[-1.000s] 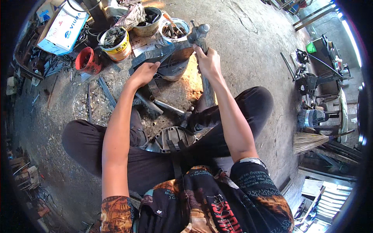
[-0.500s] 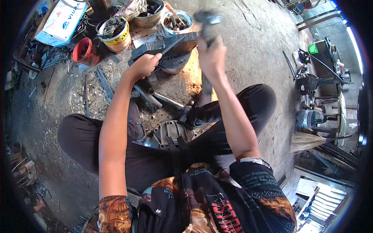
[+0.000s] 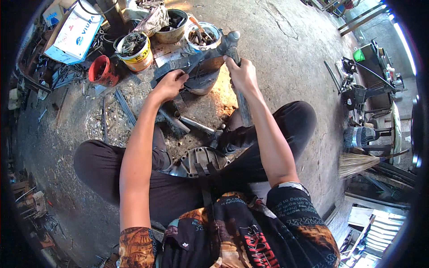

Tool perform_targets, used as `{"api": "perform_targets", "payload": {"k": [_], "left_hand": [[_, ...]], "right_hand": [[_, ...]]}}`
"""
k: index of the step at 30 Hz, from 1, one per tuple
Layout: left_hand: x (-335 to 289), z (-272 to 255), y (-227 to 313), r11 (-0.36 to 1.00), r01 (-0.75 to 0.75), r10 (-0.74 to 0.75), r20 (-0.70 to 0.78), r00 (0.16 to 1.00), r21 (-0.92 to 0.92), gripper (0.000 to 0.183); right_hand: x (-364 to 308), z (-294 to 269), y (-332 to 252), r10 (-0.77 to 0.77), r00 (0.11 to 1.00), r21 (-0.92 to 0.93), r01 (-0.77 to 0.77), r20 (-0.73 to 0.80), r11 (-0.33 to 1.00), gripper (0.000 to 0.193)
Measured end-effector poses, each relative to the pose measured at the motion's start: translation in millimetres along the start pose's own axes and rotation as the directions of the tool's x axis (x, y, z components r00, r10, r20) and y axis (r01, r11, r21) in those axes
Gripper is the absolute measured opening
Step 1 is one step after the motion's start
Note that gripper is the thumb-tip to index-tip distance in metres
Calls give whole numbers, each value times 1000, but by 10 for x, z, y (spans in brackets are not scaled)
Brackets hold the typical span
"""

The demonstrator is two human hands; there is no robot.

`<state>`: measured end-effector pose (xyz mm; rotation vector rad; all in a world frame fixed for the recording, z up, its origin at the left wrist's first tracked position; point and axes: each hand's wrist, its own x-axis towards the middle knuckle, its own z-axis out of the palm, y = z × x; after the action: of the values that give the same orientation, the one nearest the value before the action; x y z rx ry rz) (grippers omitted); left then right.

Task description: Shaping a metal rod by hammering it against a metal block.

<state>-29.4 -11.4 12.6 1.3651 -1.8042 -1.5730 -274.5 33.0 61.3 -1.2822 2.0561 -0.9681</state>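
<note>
My left hand [image 3: 172, 85] pinches a thin metal strip [image 3: 192, 67] and rests by the left part of a dark steel anvil [image 3: 167, 68]. The strip lies along the top of the anvil; its far end is hidden near the hammer. My right hand [image 3: 242, 73] is wrapped round the handle of a hammer [image 3: 231, 39]. The hammer's head is down at the anvil's right end, and its handle [image 3: 243, 111] runs back toward my right knee. Whether head and strip touch, I cannot tell.
Behind the anvil stand a yellow-and-white bucket [image 3: 140, 59], a red bucket [image 3: 110, 77] and a white tub of metal scraps [image 3: 218, 35]. Metal pipes [image 3: 196, 125] and a ribbed metal casting [image 3: 185, 161] lie between my legs. A straw broom [image 3: 357, 165] is at right.
The hammer has come down from a blurred, raised position to the anvil's right end. My left hand has shifted slightly right and nearer, still gripping the strip.
</note>
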Motion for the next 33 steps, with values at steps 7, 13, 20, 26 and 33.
{"api": "perform_targets", "payload": {"k": [7,13,20,26,33], "left_hand": [[85,39,3,997,-66,65,48,997,30,38],[117,15,-68,958,-232,232,19,973,168,37],[159,48,-125,982,-144,140,37,989,125,38],[114,64,-100,981,-83,85,0,996,176,40],[140,56,-105,957,-68,78,-26,997,282,46]], "right_hand": [[-66,69,-21,-135,987,-166,119,-92,979,55],[-179,-144,-330,-294,933,-104,278,-206,955,48],[-261,1,-304,-47,994,-190,28,-98,981,54],[-49,-85,29,58,998,-84,-61,-30,995,59],[19,70,44,-19,996,-135,6,-91,991,57]]}}
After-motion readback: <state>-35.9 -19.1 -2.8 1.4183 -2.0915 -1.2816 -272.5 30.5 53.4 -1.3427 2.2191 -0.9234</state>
